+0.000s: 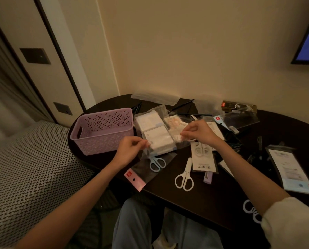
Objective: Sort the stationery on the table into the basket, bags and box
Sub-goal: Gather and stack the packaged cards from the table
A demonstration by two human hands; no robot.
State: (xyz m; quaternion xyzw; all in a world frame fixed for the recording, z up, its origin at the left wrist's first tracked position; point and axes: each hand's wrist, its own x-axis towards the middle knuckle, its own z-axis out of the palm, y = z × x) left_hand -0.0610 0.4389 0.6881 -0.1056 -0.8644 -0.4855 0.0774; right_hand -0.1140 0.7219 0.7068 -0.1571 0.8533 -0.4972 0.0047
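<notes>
Just beside the purple basket (pixel 103 130), both hands' grips, left (pixel 130 150) and right (pixel 198 133), pinch a clear bag (pixel 157 135).

Both forearms bare, reaching forward from the lower corners and converging toward centre. Left hand (pixel 130 148): knuckles up, fingers (pixel 144 143) curled and pinched together. Right hand (pixel 199 132): slightly farther forward, fingers bent and pinching at the tips. Hands apart, not touching.

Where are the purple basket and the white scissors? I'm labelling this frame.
purple basket (pixel 103 139), head view, on its near outer wall.
white scissors (pixel 184 178), head view, where the handles meet the blades.
</notes>
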